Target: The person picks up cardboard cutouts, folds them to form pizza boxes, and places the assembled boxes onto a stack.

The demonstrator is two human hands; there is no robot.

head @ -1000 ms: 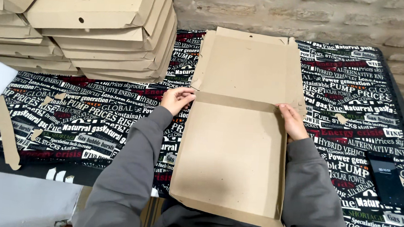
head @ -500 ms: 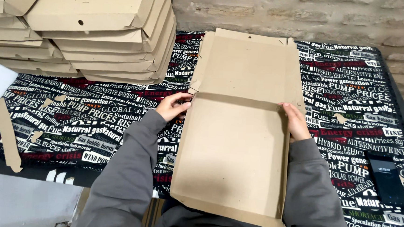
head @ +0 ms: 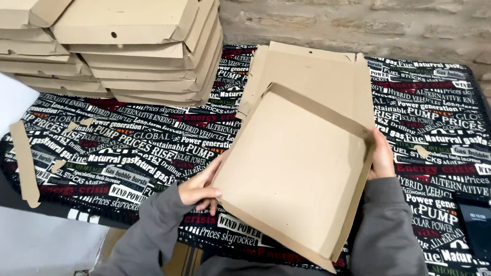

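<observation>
Brick wall behind, printed tabletop (head: 143, 143) below: we hold the tilted cardboard box panel (head: 294, 169) between both hands (left hand (head: 200, 189) gripping its near-left edge, right hand (head: 382, 158) closed on its right edge).

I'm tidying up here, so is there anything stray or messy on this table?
Yes. Cardboard scraps lie loose on the patterned cloth at the left edge, one long strip hanging over it. Another small scrap sits beyond the right hand.
</observation>
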